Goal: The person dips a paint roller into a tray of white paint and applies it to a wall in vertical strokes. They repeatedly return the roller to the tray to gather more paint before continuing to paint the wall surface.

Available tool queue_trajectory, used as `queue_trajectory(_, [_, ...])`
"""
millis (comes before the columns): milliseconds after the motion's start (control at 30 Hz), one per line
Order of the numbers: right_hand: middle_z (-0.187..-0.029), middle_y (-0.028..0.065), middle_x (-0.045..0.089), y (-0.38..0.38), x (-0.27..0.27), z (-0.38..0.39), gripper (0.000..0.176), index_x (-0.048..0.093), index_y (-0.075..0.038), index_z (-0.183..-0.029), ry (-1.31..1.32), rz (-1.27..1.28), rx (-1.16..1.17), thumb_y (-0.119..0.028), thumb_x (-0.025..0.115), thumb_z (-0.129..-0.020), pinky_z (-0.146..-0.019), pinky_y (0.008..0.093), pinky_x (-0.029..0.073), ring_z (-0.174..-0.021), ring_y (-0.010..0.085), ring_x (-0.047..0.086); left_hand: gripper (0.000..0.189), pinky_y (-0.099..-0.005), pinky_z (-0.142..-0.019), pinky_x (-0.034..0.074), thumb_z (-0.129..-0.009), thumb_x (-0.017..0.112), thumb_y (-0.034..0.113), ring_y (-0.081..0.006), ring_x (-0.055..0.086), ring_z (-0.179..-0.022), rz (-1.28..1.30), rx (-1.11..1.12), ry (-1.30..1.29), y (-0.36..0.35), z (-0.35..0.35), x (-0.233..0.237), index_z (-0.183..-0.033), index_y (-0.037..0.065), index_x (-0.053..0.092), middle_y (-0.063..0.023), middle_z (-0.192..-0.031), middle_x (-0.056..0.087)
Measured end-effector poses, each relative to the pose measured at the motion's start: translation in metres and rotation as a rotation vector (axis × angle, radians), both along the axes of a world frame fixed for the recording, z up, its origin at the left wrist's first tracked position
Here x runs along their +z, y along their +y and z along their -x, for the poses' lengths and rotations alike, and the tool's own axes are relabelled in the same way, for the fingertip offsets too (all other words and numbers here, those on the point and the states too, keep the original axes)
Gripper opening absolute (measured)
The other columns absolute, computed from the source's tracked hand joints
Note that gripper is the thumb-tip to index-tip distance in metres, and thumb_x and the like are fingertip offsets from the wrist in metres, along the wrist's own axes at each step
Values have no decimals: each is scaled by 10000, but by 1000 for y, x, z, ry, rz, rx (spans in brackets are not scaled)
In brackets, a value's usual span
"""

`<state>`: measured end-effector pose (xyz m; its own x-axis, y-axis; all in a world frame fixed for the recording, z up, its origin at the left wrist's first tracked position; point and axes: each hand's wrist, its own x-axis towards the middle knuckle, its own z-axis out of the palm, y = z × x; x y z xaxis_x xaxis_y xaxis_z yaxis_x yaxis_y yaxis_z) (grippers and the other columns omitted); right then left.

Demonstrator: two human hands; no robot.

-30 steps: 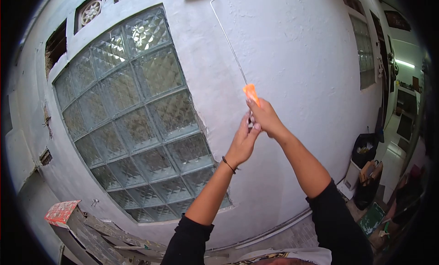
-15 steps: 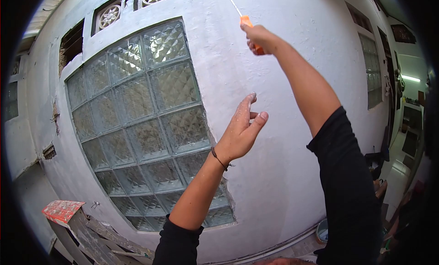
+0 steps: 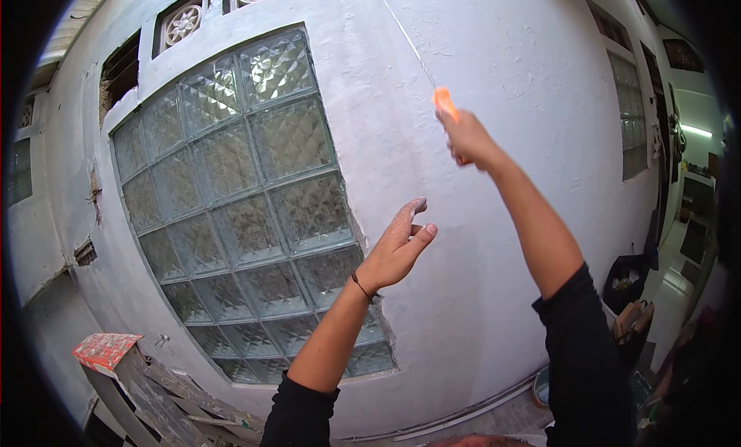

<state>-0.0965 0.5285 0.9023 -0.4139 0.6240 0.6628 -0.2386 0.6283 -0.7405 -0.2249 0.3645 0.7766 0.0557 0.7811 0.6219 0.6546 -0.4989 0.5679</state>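
Observation:
My right hand (image 3: 469,141) is wrapped around the orange handle (image 3: 445,104) of a paint roller, whose thin metal rod (image 3: 405,34) slants up and left along the wall. Its roller head is almost wholly cut off by the top edge of the view. Lower and to the left, my left hand (image 3: 392,254) is held up before the white wall (image 3: 455,293), near the right edge of the glass-block window (image 3: 247,208). It is empty, with thumb apart and fingers loosely bent, and whitish smears mark the fingers.
A paint-spattered ladder with a red top (image 3: 108,352) stands at lower left. At the wall's foot on the right is a bucket (image 3: 541,388), partly behind my right sleeve. A black bag (image 3: 627,281) sits farther right, by a passage. Broken openings (image 3: 121,70) mark the wall's left side.
My right hand has come down and slightly right with the paint roller, so more of its rod shows. My left hand has dropped a little, still empty.

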Motion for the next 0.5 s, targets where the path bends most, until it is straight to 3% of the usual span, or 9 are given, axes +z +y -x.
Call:
queue_trajectory(67, [-501,50,464,3,-46,0,448,469,-33,-721,-33,-28,-83,-433,463,-922,-360,333,401,-387,165,495,590,-300,-828,459,-984,473,293,-182,549,-1075,24,-11,-6,4,-3,-10,-1423,-22,237,-167,-1397,376])
queue_trajectory(100, [-547,30,460,2,-69,0,375,488,-27,-883,-60,-13,-45,-397,463,-943,-326,284,363,-382,123,455,587,-299,-831,459,-985,471,295,-186,550,-1076,42,-21,-11,6,-4,-15,-1423,-19,238,-166,-1398,372])
queue_trajectory(133, [-539,82,517,-1,-94,1,405,517,7,-829,2,-36,-106,-385,483,-925,-372,341,418,-402,188,533,587,-299,-831,459,-985,471,295,-186,550,-1076,49,-26,-10,8,-5,-20,-1423,-19,238,-166,-1398,372])
queue_trajectory(233, [-674,158,596,-18,-157,-6,400,535,43,-934,-68,15,-117,-356,508,-924,-526,389,485,-570,261,614,587,-295,-828,460,-984,473,297,-189,554,-1069,61,-72,-25,14,-10,-36,-1422,-17,241,-166,-1401,368])
queue_trajectory(300, [-788,211,634,-27,-205,-5,376,540,50,-973,-19,-37,-125,-322,512,-926,-648,426,497,-726,338,649,586,-299,-833,458,-985,473,304,-178,537,-1079,112,-93,-67,15,-13,-50,-1424,-10,244,-160,-1400,366])
queue_trajectory(333, [-788,211,634,-38,-222,-10,376,540,50,-973,-20,-31,-126,-322,512,-926,-648,426,497,-726,338,649,586,-299,-833,458,-985,473,304,-178,537,-1079,117,-94,-68,16,-14,-57,-1424,-10,244,-160,-1400,366])
queue_trajectory(400, [-868,243,643,-59,-246,-19,345,541,47,-976,-75,31,-120,-293,501,-932,-712,439,493,-845,389,646,594,-296,-839,453,-984,476,315,-159,509,-1077,182,-155,-69,15,-17,-68,-1427,-6,243,-151,-1392,371])
queue_trajectory(500, [-899,246,647,-66,-254,-16,344,542,48,-985,-35,14,-100,-290,505,-933,-719,434,495,-880,393,647,613,-289,-846,444,-981,482,318,-150,480,-1069,215,-154,-89,7,-24,-71,-1438,-2,228,-146,-1379,380])
